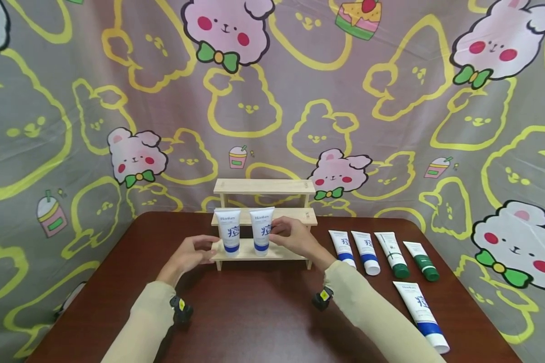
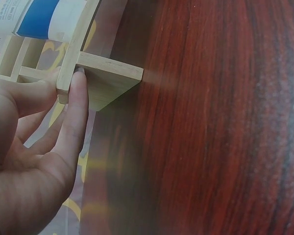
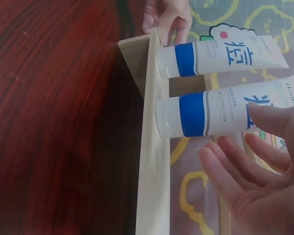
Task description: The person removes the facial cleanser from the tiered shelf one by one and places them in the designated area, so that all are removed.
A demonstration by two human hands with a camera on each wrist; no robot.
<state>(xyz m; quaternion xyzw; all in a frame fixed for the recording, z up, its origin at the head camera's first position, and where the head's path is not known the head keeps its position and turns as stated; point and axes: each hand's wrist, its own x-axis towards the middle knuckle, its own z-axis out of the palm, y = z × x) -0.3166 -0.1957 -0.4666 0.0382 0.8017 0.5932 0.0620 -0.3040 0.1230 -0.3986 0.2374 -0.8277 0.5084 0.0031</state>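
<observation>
A small three-step wooden shelf [image 1: 265, 186] stands on the table. On its lowest step two white squeeze tubes with blue bands stand upright on their caps: the left tube [image 1: 227, 232] and the right tube [image 1: 261, 231]. My left hand [image 1: 192, 256] pinches the left end of that lowest board [image 2: 71, 63], thumb and a finger on either side of the wood. With its thumb over the front, my right hand [image 3: 264, 166] holds the upper part of the right tube [image 3: 193, 115]. The left tube [image 3: 206, 58] stands beside it, untouched by the right hand.
To the right on the brown table [image 1: 263, 322] lie more tubes: two white-and-blue ones [image 1: 342, 247] [image 1: 366, 252], two white-and-green ones [image 1: 392, 253] [image 1: 421, 260], and a larger white-and-blue tube [image 1: 421, 315] nearer the front. A patterned curtain [image 1: 263, 101] hangs behind.
</observation>
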